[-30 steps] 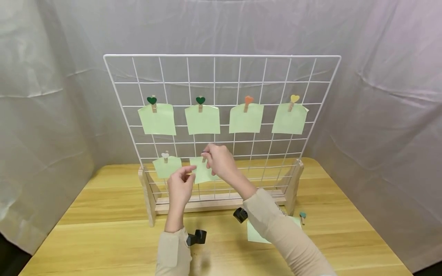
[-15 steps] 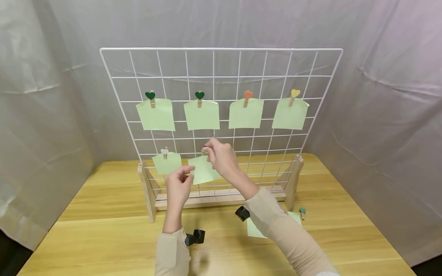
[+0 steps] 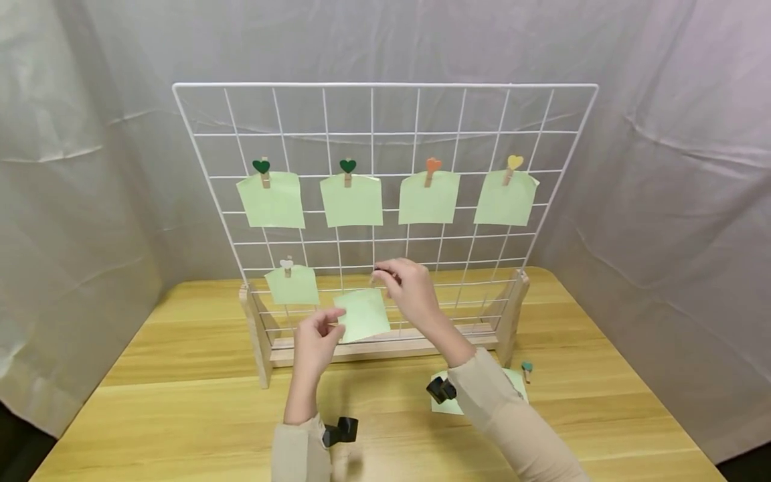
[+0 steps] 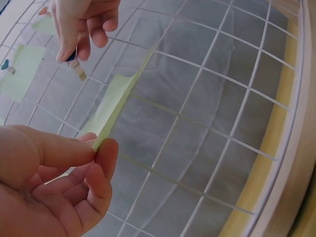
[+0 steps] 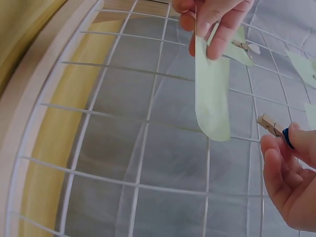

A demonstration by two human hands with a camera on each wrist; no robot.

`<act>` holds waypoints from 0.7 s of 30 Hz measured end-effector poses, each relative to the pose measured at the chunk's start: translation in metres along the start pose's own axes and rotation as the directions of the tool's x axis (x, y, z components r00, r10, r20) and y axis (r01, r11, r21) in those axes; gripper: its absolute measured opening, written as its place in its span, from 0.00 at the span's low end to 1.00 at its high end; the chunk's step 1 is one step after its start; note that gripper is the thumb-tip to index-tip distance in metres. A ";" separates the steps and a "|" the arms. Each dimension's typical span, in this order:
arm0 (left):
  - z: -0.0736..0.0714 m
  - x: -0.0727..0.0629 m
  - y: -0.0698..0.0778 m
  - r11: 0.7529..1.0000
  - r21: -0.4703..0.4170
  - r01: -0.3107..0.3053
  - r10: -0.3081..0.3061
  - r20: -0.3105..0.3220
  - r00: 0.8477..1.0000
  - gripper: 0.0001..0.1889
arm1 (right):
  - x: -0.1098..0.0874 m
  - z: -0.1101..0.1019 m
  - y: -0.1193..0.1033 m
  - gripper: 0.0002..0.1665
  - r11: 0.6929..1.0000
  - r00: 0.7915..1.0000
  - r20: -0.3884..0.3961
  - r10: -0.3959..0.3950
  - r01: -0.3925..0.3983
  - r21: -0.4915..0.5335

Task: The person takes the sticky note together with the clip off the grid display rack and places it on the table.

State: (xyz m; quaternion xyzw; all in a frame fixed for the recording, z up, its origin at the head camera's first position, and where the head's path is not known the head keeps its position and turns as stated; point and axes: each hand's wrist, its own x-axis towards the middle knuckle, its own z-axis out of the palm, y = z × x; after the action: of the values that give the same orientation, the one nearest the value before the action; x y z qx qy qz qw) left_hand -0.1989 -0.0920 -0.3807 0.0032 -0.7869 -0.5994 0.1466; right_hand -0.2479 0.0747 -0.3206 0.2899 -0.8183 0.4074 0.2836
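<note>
My left hand pinches the left edge of a pale green paper note between thumb and fingers, in front of the white wire grid. In the right wrist view the note hangs curved from those fingertips. My right hand, up and to the right of the note, pinches a small wooden clothespin by its dark blue end. The clothespin's tip points away from the fingers and stands apart from both note and wires. To the left, another note hangs from a white heart clothespin.
Higher on the grid hang several green notes under heart clothespins. A wooden stand holds the grid on the wooden table. At right lie green paper, partly behind my sleeve, and a teal heart clothespin.
The clothespin has come away from the note's top edge. My right hand has moved right and down with it; my left hand has brought the note lower and slightly right.
</note>
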 end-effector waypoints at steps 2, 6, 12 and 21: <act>0.001 -0.001 -0.003 1.000 0.002 0.016 -0.016 0.019 1.000 0.12 | -0.004 -0.001 0.004 0.08 1.000 1.000 -0.023 -0.004 0.004 0.003; 0.005 -0.005 -0.009 1.000 0.009 0.025 -0.025 0.046 0.999 0.12 | -0.014 -0.005 0.009 0.09 0.997 0.998 -0.019 0.064 -0.063 0.054; 0.011 -0.010 -0.014 0.999 -0.003 0.047 -0.047 0.071 0.996 0.12 | -0.027 -0.008 0.021 0.09 0.962 0.976 0.049 0.212 -0.217 0.164; 0.017 -0.013 -0.019 0.998 0.031 0.055 -0.058 0.097 0.994 0.11 | -0.041 -0.010 0.033 0.04 0.907 0.932 0.118 0.342 -0.361 0.216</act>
State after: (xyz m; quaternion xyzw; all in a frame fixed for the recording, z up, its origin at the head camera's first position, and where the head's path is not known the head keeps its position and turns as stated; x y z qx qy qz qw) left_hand -0.1934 -0.0793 -0.4056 -0.0018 -0.8010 -0.5918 0.0906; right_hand -0.2415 0.1095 -0.3608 0.1847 -0.8136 0.5339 0.1376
